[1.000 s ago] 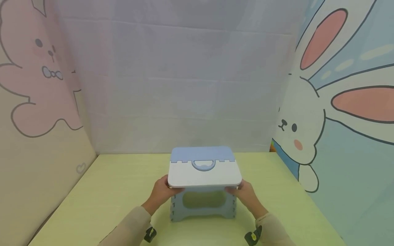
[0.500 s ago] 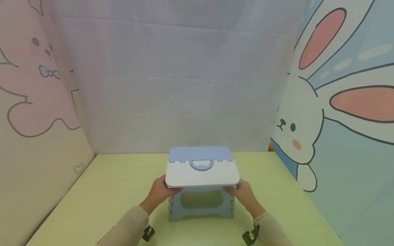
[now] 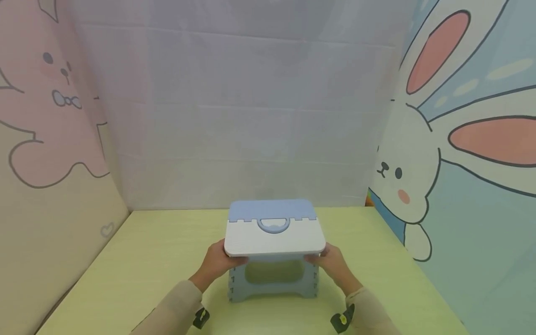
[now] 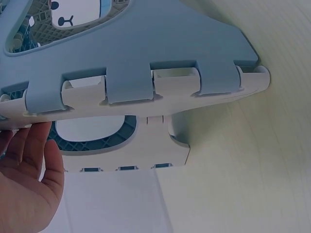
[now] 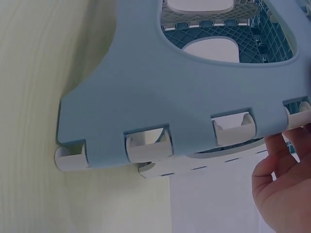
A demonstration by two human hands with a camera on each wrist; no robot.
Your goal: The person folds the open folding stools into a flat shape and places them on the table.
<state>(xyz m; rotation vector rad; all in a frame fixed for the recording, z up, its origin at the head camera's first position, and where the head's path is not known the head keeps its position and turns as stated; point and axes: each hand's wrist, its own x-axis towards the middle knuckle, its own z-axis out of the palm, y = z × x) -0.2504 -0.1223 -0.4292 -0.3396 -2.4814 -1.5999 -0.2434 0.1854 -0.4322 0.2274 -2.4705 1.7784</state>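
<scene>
Left hand (image 3: pixel 215 260) and right hand (image 3: pixel 332 263) are apart from each other, each gripping one near corner of a white-and-blue plastic folding stool (image 3: pixel 274 244). Their thumbs lie under the stool's front edge while the fingers go along its sides, so the hold is matched left and right, likely to keep the stool level and steady. The stool stands upright on a pale yellow-green tabletop (image 3: pixel 167 242), and its light-blue leg panel with an oval cut-out (image 3: pixel 274 289) faces the person. Its legs are spread open beneath the seat, which appears to be why the top can lie flat; the feet seem to rest on the surface. At the middle of the stool's top, a blue curved plastic handle (image 3: pixel 273 230) lies flush, touched by neither hand; gripping the corners instead probably gives a wider, more balanced grasp. Behind the stool hangs a creased white cloth backdrop (image 3: pixel 251 130); to its right is a wall covering with a white cartoon rabbit (image 3: pixel 412 172).
</scene>
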